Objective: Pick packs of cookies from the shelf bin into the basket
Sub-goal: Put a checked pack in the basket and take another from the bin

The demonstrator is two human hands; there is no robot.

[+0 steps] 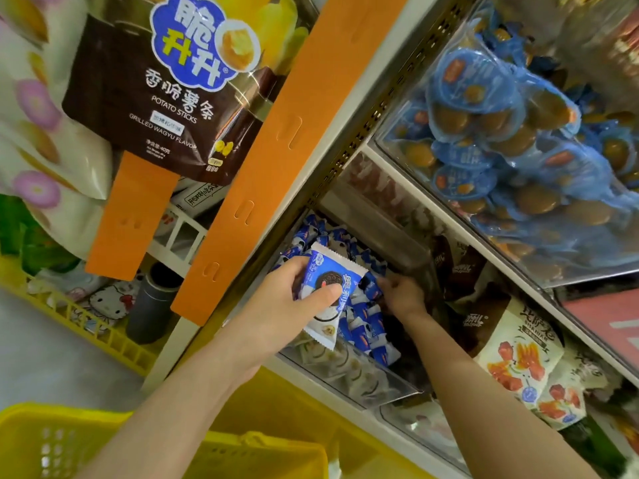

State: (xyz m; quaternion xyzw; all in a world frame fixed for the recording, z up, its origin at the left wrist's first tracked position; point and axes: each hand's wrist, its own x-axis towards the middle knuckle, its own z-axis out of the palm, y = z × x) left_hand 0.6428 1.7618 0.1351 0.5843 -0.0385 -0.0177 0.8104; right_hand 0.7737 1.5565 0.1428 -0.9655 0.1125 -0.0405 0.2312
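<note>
1. left hand point(294, 299) is wrapped around one blue and white cookie pack point(328, 292), thumb across the front, held just above the clear shelf bin point(363, 382).
2. right hand point(403, 293) is down in that bin among the other cookie packs point(366, 326) (fingers curled on a small blue one, though i can't tell if it's really gripped).
3. yellow basket point(103, 440) sits below the left arm, at the bottom left.
4. a brown potato sticks bag point(162, 108) hangs up top, beside an orange strip point(276, 140).
</note>
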